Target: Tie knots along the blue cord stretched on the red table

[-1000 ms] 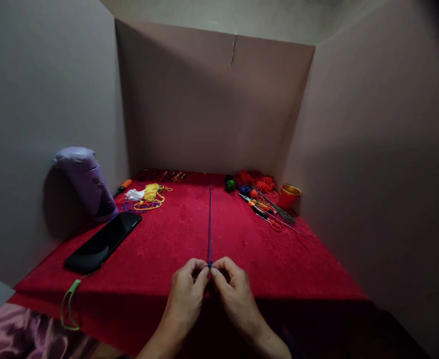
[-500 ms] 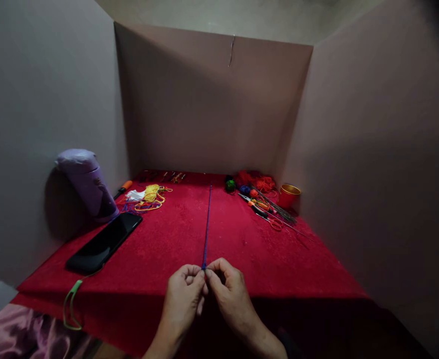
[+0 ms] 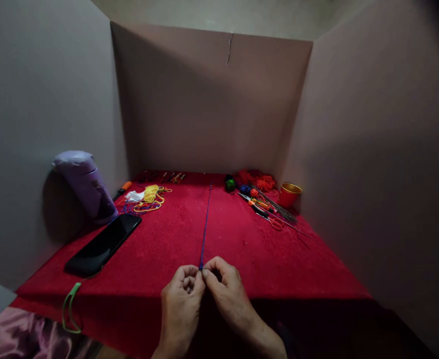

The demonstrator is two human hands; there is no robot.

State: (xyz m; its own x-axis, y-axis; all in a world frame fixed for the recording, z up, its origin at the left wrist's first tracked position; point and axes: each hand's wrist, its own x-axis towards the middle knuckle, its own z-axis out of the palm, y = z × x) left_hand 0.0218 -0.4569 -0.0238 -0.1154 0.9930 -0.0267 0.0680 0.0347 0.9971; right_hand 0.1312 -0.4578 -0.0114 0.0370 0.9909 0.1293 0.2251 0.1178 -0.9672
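A blue cord (image 3: 205, 229) runs taut from the far part of the red-covered table straight toward me. At its near end my left hand (image 3: 182, 294) pinches it between thumb and forefinger. My right hand (image 3: 227, 289) pinches the same spot from the other side, its thumb and fingertip close against the left ones. Both hands meet just above the table's front edge. Whatever small knot lies between the fingertips is mostly hidden.
On the left are a purple bottle (image 3: 88, 184), a black phone (image 3: 105, 244) with a green strap (image 3: 70, 309), and yellow yarn (image 3: 152, 194). Toward the right lie pliers (image 3: 255, 204), red-handled scissors (image 3: 275, 223), yarn balls (image 3: 230, 184) and a red cup (image 3: 289, 195). Grey panels enclose the table.
Both hands have shifted slightly left with the near end of the cord. The left hand's lower fingers are now curled in more. The view has tilted a little.
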